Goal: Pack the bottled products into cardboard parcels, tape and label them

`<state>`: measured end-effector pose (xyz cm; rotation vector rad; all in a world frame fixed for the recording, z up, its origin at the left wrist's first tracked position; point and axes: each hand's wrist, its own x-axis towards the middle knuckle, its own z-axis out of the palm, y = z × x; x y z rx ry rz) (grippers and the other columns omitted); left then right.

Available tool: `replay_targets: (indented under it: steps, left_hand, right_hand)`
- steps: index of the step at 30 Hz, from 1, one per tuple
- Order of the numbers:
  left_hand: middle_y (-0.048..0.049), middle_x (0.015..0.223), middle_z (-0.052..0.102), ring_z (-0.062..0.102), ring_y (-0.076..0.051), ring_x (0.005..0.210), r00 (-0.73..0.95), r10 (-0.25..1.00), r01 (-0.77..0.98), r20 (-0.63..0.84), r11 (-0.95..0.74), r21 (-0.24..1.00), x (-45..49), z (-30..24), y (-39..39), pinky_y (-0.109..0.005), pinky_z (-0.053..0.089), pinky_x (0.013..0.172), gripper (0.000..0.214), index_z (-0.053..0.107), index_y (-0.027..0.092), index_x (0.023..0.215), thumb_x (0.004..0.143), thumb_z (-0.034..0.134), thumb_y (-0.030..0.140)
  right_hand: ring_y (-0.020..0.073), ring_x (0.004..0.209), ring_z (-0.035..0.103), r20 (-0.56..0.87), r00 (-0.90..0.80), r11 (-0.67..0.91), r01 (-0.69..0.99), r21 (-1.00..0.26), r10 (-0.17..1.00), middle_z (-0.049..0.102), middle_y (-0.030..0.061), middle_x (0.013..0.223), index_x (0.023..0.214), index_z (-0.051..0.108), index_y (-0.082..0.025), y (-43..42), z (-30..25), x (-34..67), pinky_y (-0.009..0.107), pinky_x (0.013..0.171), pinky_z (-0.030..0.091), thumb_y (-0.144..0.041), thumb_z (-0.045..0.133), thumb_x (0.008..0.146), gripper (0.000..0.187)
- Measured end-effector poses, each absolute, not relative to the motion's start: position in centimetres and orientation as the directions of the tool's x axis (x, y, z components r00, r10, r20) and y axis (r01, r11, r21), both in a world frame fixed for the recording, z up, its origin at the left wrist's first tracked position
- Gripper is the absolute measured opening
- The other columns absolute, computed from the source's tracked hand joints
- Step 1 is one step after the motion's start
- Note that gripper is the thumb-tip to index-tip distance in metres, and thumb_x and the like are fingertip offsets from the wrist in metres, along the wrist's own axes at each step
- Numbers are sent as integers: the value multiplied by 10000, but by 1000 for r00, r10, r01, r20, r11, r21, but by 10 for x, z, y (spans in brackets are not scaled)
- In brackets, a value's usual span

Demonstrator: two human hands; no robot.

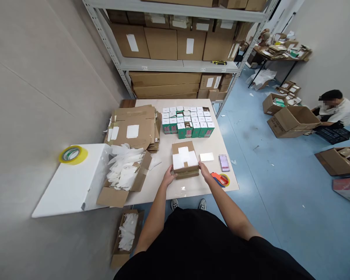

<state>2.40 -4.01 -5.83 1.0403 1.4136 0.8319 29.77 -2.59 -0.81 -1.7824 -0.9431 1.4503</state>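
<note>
A small cardboard box (186,172) with white paper labels on its top stands on the table in front of me. My left hand (169,177) grips its left side near the front corner. On the opposite side, my right hand (203,171) holds the right edge, so the box sits between both hands. Just right of it lies a flat white box (207,156), and beyond that a stack of purple cards (224,163). An orange tape dispenser (220,179) with a yellow roll rests near my right wrist. Behind the box stand rows of green and white boxes (195,130).
Flattened cardboard boxes (134,116) are piled at the table's (175,191) back left. Nearer stands an open carton of white bags (125,171). A yellow tape roll (72,154) lies on a white surface (67,186). Shelving (181,65) rises behind; a person (340,109) crouches at right.
</note>
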Motion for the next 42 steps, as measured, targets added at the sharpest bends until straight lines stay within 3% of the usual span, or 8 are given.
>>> replay_targets:
  steps: [4, 8, 12, 17, 24, 29, 34, 42]
  left_hand:
    - [-173, 1495, 631, 561, -334, 1430, 126, 857, 148, -499, 481, 864, 32, -73, -51, -459, 423, 1209, 905, 538, 168, 1545, 713, 886, 250]
    - [-187, 1534, 592, 565, -338, 1428, 33, 845, 210, -534, 517, 830, 31, -71, -50, -455, 433, 1201, 852, 547, 163, 1535, 748, 864, 234]
    - [-149, 1573, 558, 540, -312, 1448, -86, 924, 313, -374, 381, 870, 33, -47, -30, -452, 425, 1213, 727, 548, 198, 1530, 842, 781, 239]
    - [-110, 1584, 542, 506, -286, 1471, 10, 991, 337, -135, 124, 933, 58, 2, 11, -418, 475, 1176, 638, 545, 255, 1535, 923, 716, 319]
    - [-106, 1586, 542, 539, -290, 1424, 106, 989, 301, -108, 71, 951, 140, 26, 63, -418, 534, 1096, 584, 543, 253, 1552, 974, 626, 272]
    - [-135, 1569, 565, 595, -302, 1365, 142, 953, 355, -267, 203, 913, 211, -11, 93, -413, 510, 1106, 605, 552, 197, 1547, 959, 638, 308]
    - [-205, 1605, 509, 522, -344, 1461, 66, 824, 545, -562, 443, 712, 268, -66, 115, -393, 435, 1167, 733, 545, 115, 1527, 857, 738, 339]
    - [-245, 1511, 591, 554, -353, 1431, -157, 735, 596, -660, 603, 530, 299, -122, 116, -383, 439, 1138, 667, 540, 71, 1497, 884, 658, 305]
  right_hand:
    - [330, 1422, 563, -670, 177, -693, 196, -694, 721, 636, 186, 1485, 1359, 703, -120, -45, -33, 298, 437, 1193, 408, -719, 471, 959, 757]
    - [317, 1440, 548, -605, 211, -639, 181, -748, 768, 634, 149, 1499, 1369, 713, -155, -49, -40, 299, 453, 1236, 371, -686, 461, 970, 710]
    - [299, 1458, 528, -476, 257, -520, 136, -844, 841, 582, 101, 1565, 1445, 668, -215, -34, -29, 297, 450, 1246, 372, -700, 462, 958, 717]
    - [268, 1522, 449, -300, 249, -331, 91, -939, 921, 513, 35, 1631, 1534, 583, -293, -12, 5, 309, 452, 1273, 336, -702, 468, 968, 707]
    - [256, 1521, 446, -239, 222, -272, 130, -954, 945, 460, 26, 1669, 1593, 503, -286, 27, 30, 362, 426, 1227, 398, -636, 401, 1013, 685]
    - [256, 1537, 422, -298, 271, -364, 240, -900, 915, 520, 35, 1626, 1576, 528, -257, 60, -9, 408, 429, 1274, 330, -510, 422, 1004, 634]
    - [271, 1546, 416, -477, 191, -510, 435, -742, 858, 510, 93, 1630, 1572, 524, -183, 78, -71, 436, 435, 1312, 251, -374, 487, 977, 625]
    - [316, 1660, 80, -641, -49, -401, 743, -536, 766, 279, 105, 1755, 1659, 368, -184, 82, -131, 439, 498, 1284, 277, -297, 512, 1017, 667]
